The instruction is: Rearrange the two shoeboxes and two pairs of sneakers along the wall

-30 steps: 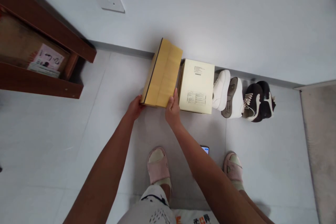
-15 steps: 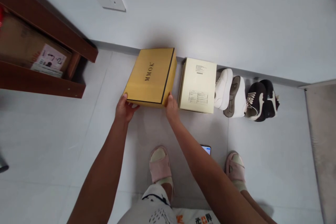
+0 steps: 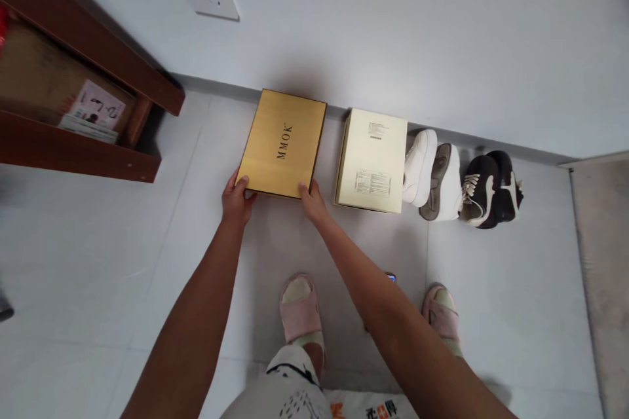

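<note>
A gold box marked MMOK lies flat on the tiled floor against the wall, lid side up. My left hand grips its near left corner, thumb on top. My right hand holds the near right corner, fingers curled round the edge. Just right of it stands a pale cream box with printed labels on top.
Right of the cream box, a pair of white shoes and a pair of dark shoes line the wall. A brown wooden shelf with papers sits at left. My slippered feet and a phone are on the floor below.
The gold box stood on its side a second ago; both hands tipped it over and laid it flat with the lid up, a little left of the cream box.
</note>
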Motion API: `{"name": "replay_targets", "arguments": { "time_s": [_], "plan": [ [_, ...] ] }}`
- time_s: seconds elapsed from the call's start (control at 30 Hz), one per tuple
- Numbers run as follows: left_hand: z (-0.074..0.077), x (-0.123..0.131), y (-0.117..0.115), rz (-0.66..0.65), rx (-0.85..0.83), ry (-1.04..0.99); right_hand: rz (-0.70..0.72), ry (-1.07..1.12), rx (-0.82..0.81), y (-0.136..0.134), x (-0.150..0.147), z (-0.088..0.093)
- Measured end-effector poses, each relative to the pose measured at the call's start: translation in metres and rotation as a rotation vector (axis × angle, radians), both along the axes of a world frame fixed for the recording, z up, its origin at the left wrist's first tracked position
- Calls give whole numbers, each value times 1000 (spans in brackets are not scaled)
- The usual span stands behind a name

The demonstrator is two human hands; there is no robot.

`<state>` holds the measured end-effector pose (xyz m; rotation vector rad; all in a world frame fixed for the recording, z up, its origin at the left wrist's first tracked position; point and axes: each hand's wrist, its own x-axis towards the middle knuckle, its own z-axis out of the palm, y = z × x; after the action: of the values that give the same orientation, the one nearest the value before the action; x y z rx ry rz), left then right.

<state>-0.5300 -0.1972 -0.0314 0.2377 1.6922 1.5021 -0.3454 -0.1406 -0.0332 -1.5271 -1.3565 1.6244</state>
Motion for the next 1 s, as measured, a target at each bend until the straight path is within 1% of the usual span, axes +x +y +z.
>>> {"name": "replay_targets", "arguments": {
  "time_s": [0.17, 0.3, 0.4, 0.47, 0.53, 0.57, 0.6, 0.67, 0.73, 0.77, 0.8, 0.83, 0.87, 0.9, 0.93, 0.97, 1.0],
  "plan": [
    [-8, -5, 7, -12, -11, 4, 20, -6, 12, 8, 1, -3],
    [-7, -5, 9, -21, -22, 21, 46, -13, 14, 16, 0, -4],
    [-4, -3, 9, -26, -26, 42, 50, -38, 6, 16, -1, 0],
    [-5, -5, 9, -35, -40, 59, 57, -64, 26, 12, 4, 6],
    [-7, -8, 9, -20, -66, 78, 53, -71, 69, 8, 17, 17],
    [-8, -10, 9, -1, -85, 104, 46, -59, 98, 6, 29, 23],
    [-7, -10, 9, 24, -104, 155, 35, -39, 131, 5, 43, 30],
    [0, -4, 9, 64, -103, 338, -6, -8, 215, 8, 81, 43],
    [15, 15, 10, 62, -30, 552, -109, -78, 314, 16, 125, 51],
    [24, 32, 12, 32, 27, 628, -175, -154, 362, 21, 146, 53],
    [33, 52, 13, -20, 84, 669, -237, -237, 396, 25, 167, 52],
    [41, 74, 16, -86, 127, 665, -289, -316, 407, 29, 185, 50],
    [46, 99, 20, -186, 156, 637, -327, -382, 395, 32, 200, 47],
    [47, 123, 24, -288, 171, 594, -348, -428, 362, 34, 212, 42],
    [45, 145, 28, -384, 169, 545, -356, -449, 315, 35, 220, 37],
    [38, 163, 34, -464, 148, 482, -353, -448, 261, 35, 226, 32],
    [29, 178, 39, -514, 106, 415, -344, -433, 209, 34, 228, 26]
  ]
}}
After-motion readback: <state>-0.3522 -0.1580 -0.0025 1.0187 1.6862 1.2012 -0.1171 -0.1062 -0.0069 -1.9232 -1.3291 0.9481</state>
